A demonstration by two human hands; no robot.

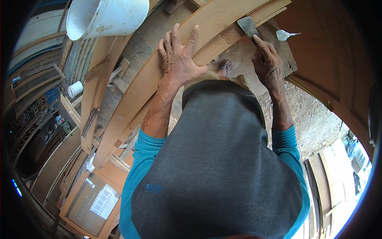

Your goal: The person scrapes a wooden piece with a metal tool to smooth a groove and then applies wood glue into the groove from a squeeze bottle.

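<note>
A long curved wooden board [135, 91] runs from the lower left up to the top right. My left hand [178, 59] lies flat on its upper edge, fingers spread, pressing on the wood. My right hand [267, 63] grips the handle of a metal putty knife [248, 26], whose grey blade rests against the board near a rough pale patch. My grey and teal shirt hides the lower part of the board.
A white bucket [104, 16] stands at the top left and a small white cup [75, 89] sits lower left. More boards and wooden frames [90, 107] lean at the left. A small white tube [284, 35] lies on a brown panel. A sandalled foot [225, 68] shows on the dusty floor.
</note>
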